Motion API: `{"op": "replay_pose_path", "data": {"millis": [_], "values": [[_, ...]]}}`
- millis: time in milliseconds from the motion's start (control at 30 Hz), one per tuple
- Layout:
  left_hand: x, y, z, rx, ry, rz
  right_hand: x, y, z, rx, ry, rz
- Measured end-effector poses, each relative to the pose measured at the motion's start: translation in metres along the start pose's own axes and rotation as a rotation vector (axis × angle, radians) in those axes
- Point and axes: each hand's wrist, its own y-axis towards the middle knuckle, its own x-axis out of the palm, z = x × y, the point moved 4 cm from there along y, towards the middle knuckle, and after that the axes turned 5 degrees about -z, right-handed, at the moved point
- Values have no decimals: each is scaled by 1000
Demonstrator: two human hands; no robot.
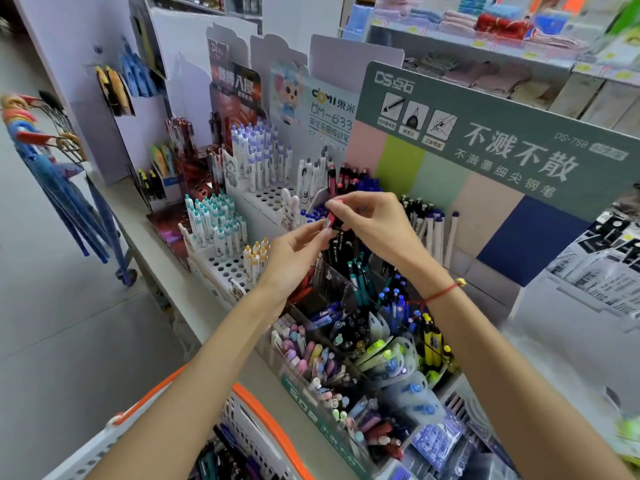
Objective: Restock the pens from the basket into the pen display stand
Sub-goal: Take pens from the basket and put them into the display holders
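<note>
Both my hands meet over the pen display stand [332, 271] in the middle of the view. My right hand [374, 223] pinches the pink top of a red-and-black pen [332, 218] that stands upright among dark pens. My left hand [298, 251] pinches the same pen lower down, at its clip. The white basket [249, 424] with an orange rim sits at the bottom left under my left forearm, with several dark pens inside.
White perforated stands [225, 268] with teal, purple and yellow-capped pens fill the counter to the left. Clear compartments of pastel pens [311, 358] and highlighters lie in front. A green sign board [502, 133] rises behind. Umbrellas hang on a rack [52, 161] at far left.
</note>
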Motion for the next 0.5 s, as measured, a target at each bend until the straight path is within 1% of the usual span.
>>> {"op": "replay_pose_path", "data": {"millis": [67, 100, 133, 200, 267, 300, 333, 367, 400, 500], "values": [[3, 7, 9, 52, 10, -3, -10, 0, -1, -51, 83, 23], [5, 12, 13, 84, 26, -15, -15, 0, -1, -72, 104, 63], [5, 20, 15, 110, 61, -30, -24, 1, -2, -95, 117, 152], [5, 40, 15, 111, 211, -40, -46, 5, -3, -165, 128, 425], [2, 63, 8, 32, 459, -28, -63, 13, -4, -210, 101, 661], [1, 72, 4, -2, 633, -23, -67, 19, -4, -213, 59, 720], [1, 77, 0, -3, 816, -22, -68, 27, -4, -209, -3, 728], [1, 81, -3, 30, 967, -26, -65, 35, -3, -205, -82, 688], [1, 83, -5, 69, 1064, -25, -60, 43, -1, -196, -174, 615], [-6, 83, -4, 136, 1229, 2, -44, 58, 6, -163, -426, 408]]}}
